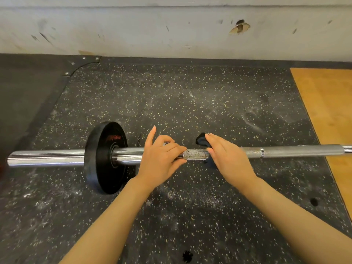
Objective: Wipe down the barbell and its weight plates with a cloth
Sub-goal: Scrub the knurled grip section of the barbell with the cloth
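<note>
A chrome barbell (285,151) lies across the speckled rubber floor from left to right. One black weight plate (103,159) stands on its left sleeve. My left hand (162,159) grips the bar just right of the plate, with the index finger raised. My right hand (226,159) holds a dark cloth (202,139) wrapped around the knurled shaft a short way to the right. Between my hands a short stretch of knurling shows white chalk specks. Most of the cloth is hidden under my right palm.
A scuffed white wall (171,29) runs along the back. A wooden platform panel (327,111) lies at the right, and a smooth black mat with rivets (28,96) at the left. Chalk dust marks the rubber floor (181,103).
</note>
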The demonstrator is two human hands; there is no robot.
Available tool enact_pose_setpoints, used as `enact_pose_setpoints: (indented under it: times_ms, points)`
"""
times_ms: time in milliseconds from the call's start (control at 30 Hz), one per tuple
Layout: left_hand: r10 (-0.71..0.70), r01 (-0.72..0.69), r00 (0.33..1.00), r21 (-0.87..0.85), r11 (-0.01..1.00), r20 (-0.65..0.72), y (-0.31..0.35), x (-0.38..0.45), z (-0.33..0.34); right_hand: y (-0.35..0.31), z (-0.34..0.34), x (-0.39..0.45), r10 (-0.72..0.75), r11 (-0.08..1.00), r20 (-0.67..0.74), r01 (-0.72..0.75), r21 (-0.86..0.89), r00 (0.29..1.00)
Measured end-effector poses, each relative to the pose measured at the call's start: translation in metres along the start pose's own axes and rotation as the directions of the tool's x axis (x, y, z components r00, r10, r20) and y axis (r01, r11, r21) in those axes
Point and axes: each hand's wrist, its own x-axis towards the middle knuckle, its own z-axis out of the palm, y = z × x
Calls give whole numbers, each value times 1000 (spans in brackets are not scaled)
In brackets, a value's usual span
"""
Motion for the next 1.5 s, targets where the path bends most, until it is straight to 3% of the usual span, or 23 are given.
enact_pose_setpoints:
  times_ms: [200,300,433,667,967,1200,1300,1500]
  points:
    - [99,-115,987,126,985,129,-15,31,-3,13,-8,10,82,996,-46,-80,50,996]
    - [5,-23,996,193,981,94,-8,34,2,20,-13,20,136,986,-55,-130,101,989]
    - [-120,120,993,127,985,-6,-6,33,14,25,-12,30,168,979,-4,-166,119,986]
    - [-58,64,995,62,996,-84,-26,47,23,6,29,55,-10,998,-18,9,-61,1000]
    - [-42,42,997,4,999,-61,-37,60,22,48,20,56,55,966,81,-33,-258,995]
    - [-91,92,996,-32,995,17,-36,65,20,91,2,38,109,979,95,-90,-181,990]
    - [-152,156,984,-37,987,96,-33,70,14,94,-6,41,89,985,212,-55,-161,973]
    - [-269,220,899,176,960,344,-15,81,4,94,-24,46,99,980,433,-12,-200,896]
